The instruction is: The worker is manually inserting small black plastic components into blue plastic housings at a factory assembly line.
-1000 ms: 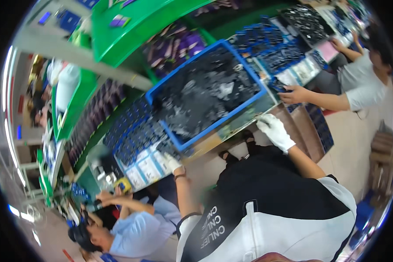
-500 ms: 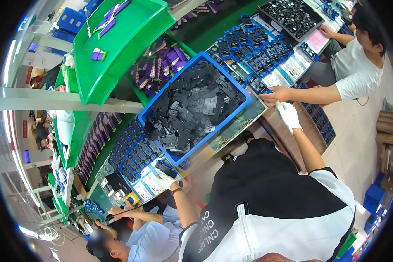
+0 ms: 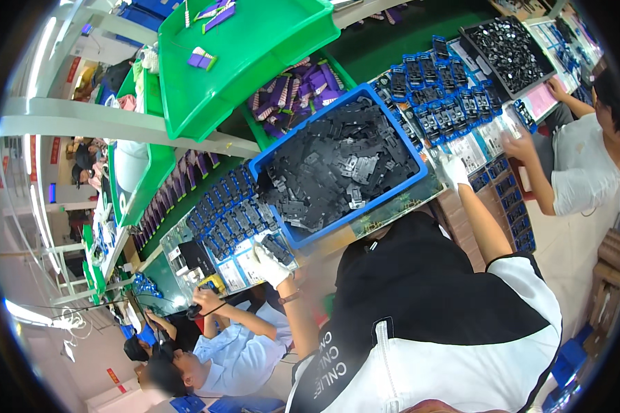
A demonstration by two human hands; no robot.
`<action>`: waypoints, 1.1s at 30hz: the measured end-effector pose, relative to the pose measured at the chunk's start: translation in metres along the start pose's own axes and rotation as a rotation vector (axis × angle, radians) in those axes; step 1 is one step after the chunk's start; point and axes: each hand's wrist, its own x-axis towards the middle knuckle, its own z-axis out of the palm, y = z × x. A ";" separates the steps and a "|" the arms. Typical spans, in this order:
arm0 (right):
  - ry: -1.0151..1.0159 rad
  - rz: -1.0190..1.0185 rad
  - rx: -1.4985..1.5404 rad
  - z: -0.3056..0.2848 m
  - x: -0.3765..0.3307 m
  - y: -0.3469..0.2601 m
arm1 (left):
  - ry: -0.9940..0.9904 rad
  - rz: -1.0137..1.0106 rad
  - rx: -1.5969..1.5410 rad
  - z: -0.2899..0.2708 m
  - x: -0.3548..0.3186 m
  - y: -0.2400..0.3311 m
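Observation:
My left hand (image 3: 271, 267), in a white glove, is at the near left corner of the blue bin. Its fingers close around the side of a black plastic part with blue edging (image 3: 277, 248). My right hand (image 3: 455, 172), also gloved in white, is at the bench edge just right of the bin. Its fingers reach over the bench top with nothing visible in them, though they are small and slightly blurred. Between my hands stands the blue bin (image 3: 351, 229), heaped with loose black plastic pieces (image 3: 337, 162).
Rows of black-and-blue parts (image 3: 231, 213) lie left of the bin; more (image 3: 455, 113) lie right, before a black tray (image 3: 477, 49). A co-worker (image 3: 589, 165) sits right, another (image 3: 244, 337) left. A green chute (image 3: 248, 62) and a white beam (image 3: 117, 124) overhang the bench.
My right hand has drawn apart from the right co-worker's hand and is over the bench edge. That co-worker's arm has pulled back. My left hand stays by the same part. The view has shifted.

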 end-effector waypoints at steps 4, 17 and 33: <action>-0.026 -0.177 0.089 0.032 0.110 0.131 | -0.209 0.096 0.146 0.025 -0.015 0.020; 0.164 -0.139 0.105 -0.039 0.005 -0.041 | -0.806 -0.318 -0.377 0.097 -0.079 0.031; -0.327 -0.526 -0.323 0.033 -0.160 -0.198 | -0.609 -0.786 -0.866 0.102 -0.093 0.008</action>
